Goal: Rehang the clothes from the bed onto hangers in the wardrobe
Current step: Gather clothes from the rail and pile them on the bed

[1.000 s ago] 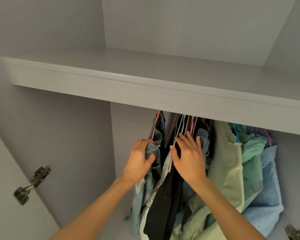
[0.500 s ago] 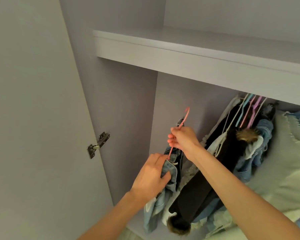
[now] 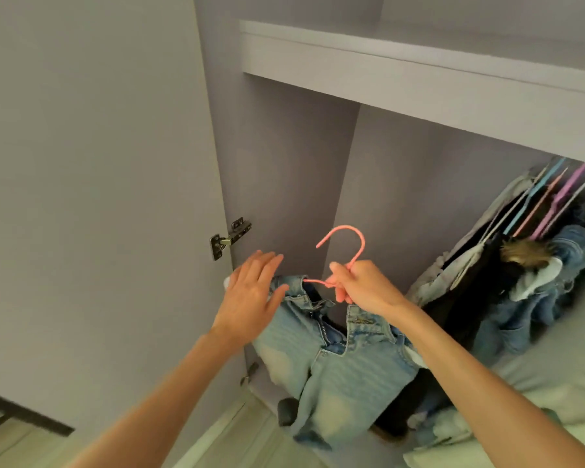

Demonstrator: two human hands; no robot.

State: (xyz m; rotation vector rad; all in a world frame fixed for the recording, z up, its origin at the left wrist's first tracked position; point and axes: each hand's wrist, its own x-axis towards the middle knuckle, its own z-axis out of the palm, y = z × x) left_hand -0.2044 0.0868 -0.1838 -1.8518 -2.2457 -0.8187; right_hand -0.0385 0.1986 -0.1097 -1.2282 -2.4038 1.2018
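A pink hanger (image 3: 350, 243) carries light blue jeans (image 3: 331, 363), held off the rail in front of the open wardrobe. My right hand (image 3: 360, 285) grips the hanger's neck just below the hook. My left hand (image 3: 252, 292) is open, fingers straight, its thumb against the jeans' waistband at the left. The jeans hang down below both hands. More clothes (image 3: 527, 282) hang on several coloured hangers (image 3: 547, 201) at the right, pushed together under the shelf.
The wardrobe door (image 3: 92, 197) stands open at the left with a metal hinge (image 3: 230, 238). A shelf (image 3: 419, 65) runs above the rail. A pale green garment (image 3: 561, 376) fills the lower right. Pale flooring shows at the bottom.
The pink hanger with the jeans has come off the rail and down out of the wardrobe in my right hand. My left hand let go of the jeans and opened. The view swung left.
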